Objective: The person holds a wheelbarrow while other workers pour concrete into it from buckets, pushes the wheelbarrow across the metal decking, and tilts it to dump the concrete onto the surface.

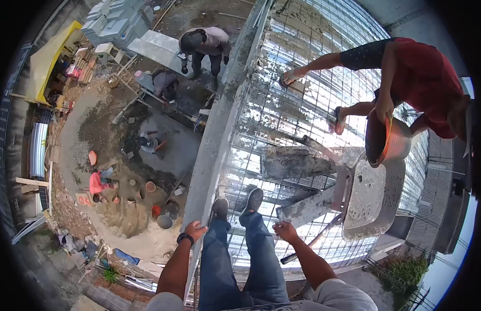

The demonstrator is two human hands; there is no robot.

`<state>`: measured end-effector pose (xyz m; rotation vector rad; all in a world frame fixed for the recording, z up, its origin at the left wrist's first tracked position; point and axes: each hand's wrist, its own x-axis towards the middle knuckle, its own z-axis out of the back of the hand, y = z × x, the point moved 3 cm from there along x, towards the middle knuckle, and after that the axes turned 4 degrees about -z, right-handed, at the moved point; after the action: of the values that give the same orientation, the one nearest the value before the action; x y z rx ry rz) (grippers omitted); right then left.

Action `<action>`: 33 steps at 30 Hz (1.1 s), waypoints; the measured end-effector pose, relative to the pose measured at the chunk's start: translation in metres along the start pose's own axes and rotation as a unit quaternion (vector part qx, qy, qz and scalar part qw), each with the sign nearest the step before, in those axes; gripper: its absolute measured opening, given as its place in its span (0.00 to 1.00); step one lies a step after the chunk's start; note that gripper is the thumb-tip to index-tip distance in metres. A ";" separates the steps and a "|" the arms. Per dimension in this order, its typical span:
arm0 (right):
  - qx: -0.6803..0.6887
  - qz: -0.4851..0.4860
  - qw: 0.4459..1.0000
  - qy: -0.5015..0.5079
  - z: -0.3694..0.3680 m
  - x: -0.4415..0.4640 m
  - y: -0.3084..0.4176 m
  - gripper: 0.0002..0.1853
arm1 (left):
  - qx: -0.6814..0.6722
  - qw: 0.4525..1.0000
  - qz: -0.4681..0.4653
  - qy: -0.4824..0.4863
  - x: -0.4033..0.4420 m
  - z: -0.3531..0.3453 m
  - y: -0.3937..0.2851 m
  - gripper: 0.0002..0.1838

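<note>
My left hand (195, 230), with a dark watch at its wrist, is held beside the concrete ledge (206, 168), its fingers curled in and nothing seen in them. My right hand (286, 231) is loosely closed near the end of a cement-smeared plank (307, 206), with no object showing in it. Just below it lies the black-gripped handle (289, 258) of a wheelbarrow (372, 194) spattered with cement. Over the barrow, a co-worker in red (419, 72) tilts an orange-rimmed bucket (398, 140); what is inside it is hidden.
Rebar mesh (297, 122) covers shiny metal decking under my shoes. The ledge drops off at left to a yard far below. Several people work there around wet concrete (165, 147), a sand pile (124, 215) and buckets. Grey blocks (113, 23) are stacked at the far left.
</note>
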<state>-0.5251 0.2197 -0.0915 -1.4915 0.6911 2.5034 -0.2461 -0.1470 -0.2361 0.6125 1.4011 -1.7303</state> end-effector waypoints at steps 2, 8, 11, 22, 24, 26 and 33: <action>0.019 0.001 1.000 -0.020 0.011 0.003 -0.006 0.22 | 0.037 0.999 0.010 0.005 0.016 0.002 -0.019 0.39; 0.129 -0.010 0.990 -0.050 0.043 0.018 -0.054 0.21 | 0.003 0.998 -0.056 -0.036 0.108 0.014 -0.142 0.41; 0.096 -0.017 0.993 -0.066 0.050 0.047 -0.098 0.24 | 0.011 0.996 -0.079 -0.050 0.149 0.014 -0.237 0.41; 0.284 -0.093 0.954 -0.025 0.052 0.097 -0.104 0.22 | -0.352 0.917 0.158 -0.099 0.365 -0.155 -0.298 0.43; 0.299 -0.117 0.947 -0.020 0.041 0.099 -0.107 0.21 | -0.488 0.858 0.126 -0.099 0.383 -0.175 -0.272 0.29; 0.305 -0.123 0.944 -0.007 0.029 0.102 -0.108 0.21 | -0.594 0.800 0.059 -0.049 0.401 -0.191 -0.232 0.23; 0.277 -0.116 0.953 0.032 0.004 0.097 -0.074 0.21 | -0.570 0.816 0.035 -0.097 0.303 -0.171 -0.232 0.24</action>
<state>-0.5502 0.2767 -0.1961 -1.3475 1.0493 1.8779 -0.6254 -0.0566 -0.3877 -0.1884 1.8858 -0.5982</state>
